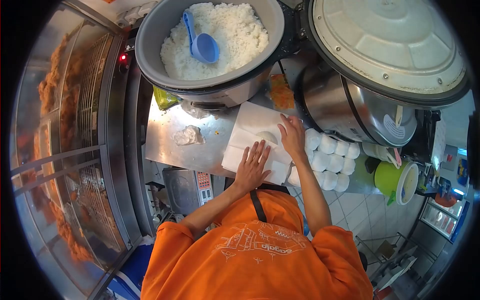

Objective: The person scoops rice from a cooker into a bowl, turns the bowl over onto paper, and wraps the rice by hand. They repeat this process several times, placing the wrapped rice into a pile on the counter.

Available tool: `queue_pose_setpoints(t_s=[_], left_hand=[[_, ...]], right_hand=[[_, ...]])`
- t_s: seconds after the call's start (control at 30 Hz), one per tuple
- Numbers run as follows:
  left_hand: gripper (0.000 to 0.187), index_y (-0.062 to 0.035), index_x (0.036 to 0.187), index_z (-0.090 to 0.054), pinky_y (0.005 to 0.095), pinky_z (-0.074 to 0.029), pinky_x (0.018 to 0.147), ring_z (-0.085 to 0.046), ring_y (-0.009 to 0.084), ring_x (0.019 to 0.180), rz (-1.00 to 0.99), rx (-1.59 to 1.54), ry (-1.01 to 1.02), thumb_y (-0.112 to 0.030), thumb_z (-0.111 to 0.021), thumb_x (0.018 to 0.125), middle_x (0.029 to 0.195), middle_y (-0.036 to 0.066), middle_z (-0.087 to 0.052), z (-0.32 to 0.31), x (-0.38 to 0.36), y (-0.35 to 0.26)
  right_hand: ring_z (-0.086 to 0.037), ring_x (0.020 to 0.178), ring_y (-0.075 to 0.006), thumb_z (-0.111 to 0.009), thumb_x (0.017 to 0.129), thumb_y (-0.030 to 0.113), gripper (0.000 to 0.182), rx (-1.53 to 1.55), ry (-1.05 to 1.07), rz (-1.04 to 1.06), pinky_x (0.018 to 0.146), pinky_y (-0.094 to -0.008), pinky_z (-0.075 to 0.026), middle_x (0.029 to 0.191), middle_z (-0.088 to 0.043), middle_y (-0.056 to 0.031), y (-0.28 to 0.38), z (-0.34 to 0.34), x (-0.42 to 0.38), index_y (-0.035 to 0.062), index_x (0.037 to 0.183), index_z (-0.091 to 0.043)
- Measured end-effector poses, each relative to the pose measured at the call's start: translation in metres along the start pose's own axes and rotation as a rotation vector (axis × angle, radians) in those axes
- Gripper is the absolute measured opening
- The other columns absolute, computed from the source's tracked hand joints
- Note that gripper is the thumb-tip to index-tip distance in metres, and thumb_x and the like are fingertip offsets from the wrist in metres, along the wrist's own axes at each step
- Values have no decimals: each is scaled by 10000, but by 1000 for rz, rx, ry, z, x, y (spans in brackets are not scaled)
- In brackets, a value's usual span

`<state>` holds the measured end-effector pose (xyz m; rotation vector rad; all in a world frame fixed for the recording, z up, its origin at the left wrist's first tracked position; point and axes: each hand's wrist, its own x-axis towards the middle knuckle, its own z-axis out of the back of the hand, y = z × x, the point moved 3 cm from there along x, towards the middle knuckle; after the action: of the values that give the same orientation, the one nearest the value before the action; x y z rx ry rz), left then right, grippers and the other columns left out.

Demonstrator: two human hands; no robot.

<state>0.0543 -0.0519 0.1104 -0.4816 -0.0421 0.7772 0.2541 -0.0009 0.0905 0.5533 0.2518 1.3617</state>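
My left hand (252,167) lies flat with its fingers spread on the white paper sheets (255,120), just below a small rounded mound of rice (267,138). My right hand (292,134) rests at the right edge of the paper, thumb and fingers apart. Right beside it sit several white wrapped bundles (327,162) in rows. Above the paper, a blue scoop (204,47) lies on the white rice (232,35) inside the open cooker (150,55).
A second steel cooker (330,95) with its large lid (385,40) raised stands at the right. Crumpled paper (189,135) lies on the steel table (165,145). A green bucket (390,180) is at the right, a glass cabinet of fried food (65,125) at the left.
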Motion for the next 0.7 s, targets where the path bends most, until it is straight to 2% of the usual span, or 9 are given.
queue_pose_setpoints(t_s=[0.03, 0.1, 0.2, 0.23, 0.37, 0.43, 0.5, 0.63, 0.7], left_hand=[[874, -48, 1606, -295, 525, -210, 1253, -230, 358, 1558, 15, -21, -24, -426, -686, 922, 1691, 179, -219, -1, -1, -1], [865, -48, 1600, -308, 522, -235, 1239, -264, 359, 1537, 19, -3, -50, -418, -691, 918, 1686, 180, -231, -4, -2, -1], [813, -50, 1571, -359, 508, -299, 1183, -353, 363, 1459, 26, 5, -107, -391, -697, 915, 1649, 182, -289, -4, 1, -1], [769, -52, 1547, -397, 498, -338, 1143, -407, 367, 1400, 30, -5, -127, -371, -699, 915, 1617, 183, -335, -1, 2, -1], [700, -44, 1487, -478, 467, -380, 1054, -462, 350, 1290, 47, 24, -199, -349, -715, 903, 1494, 173, -441, 4, 4, -6], [677, -32, 1457, -507, 455, -389, 1023, -479, 336, 1232, 42, -7, -219, -325, -730, 889, 1362, 155, -501, 6, 6, -5], [671, -26, 1446, -515, 453, -391, 1018, -484, 329, 1216, 29, -23, -222, -319, -735, 884, 1333, 147, -512, 5, 7, -4], [651, -11, 1413, -537, 452, -398, 1003, -494, 317, 1184, 8, -59, -218, -314, -741, 875, 1276, 137, -540, 9, 8, -2], [641, -8, 1403, -546, 451, -400, 1000, -496, 316, 1179, 3, -69, -222, -312, -742, 874, 1268, 138, -546, 9, 8, 0]], right_hand=[[-601, 1055, -305, -724, 916, 180, 274, 2, 1, 0, 867, -445, -475, 1119, -620, -82, -3, -5, 1, 102, 1179, -720], [-581, 1105, -290, -740, 900, 167, 263, -223, 45, 130, 894, -438, -463, 1123, -619, -76, -3, -17, 2, 100, 1154, -739], [-560, 1150, -282, -749, 875, 149, 254, -250, -5, 226, 911, -443, -453, 1155, -615, -51, -11, -20, 4, 102, 1125, -746], [-560, 1150, -282, -749, 875, 149, 254, -249, -8, 229, 911, -443, -453, 1155, -615, -51, -10, -19, 5, 102, 1125, -746], [-583, 1116, -275, -753, 846, 130, 256, -146, 0, 155, 920, -441, -453, 1139, -653, -60, -14, -22, 0, 104, 1100, -748], [-590, 1107, -271, -752, 840, 126, 257, -76, 17, 124, 924, -441, -452, 1115, -671, -64, -18, -30, -3, 105, 1096, -748], [-600, 1060, -263, -756, 832, 126, 254, -155, 18, 146, 923, -440, -452, 1018, -689, -67, -19, -37, -4, 107, 1086, -746], [-594, 1029, -264, -757, 829, 121, 251, -244, -61, 190, 911, -438, -454, 949, -675, -55, 3, -19, 4, 99, 1079, -749], [-613, 1034, -264, -672, 856, 84, 130, -228, -11, 137, 934, -450, -453, 946, -707, -64, 10, -10, 9, 76, 966, -742]])
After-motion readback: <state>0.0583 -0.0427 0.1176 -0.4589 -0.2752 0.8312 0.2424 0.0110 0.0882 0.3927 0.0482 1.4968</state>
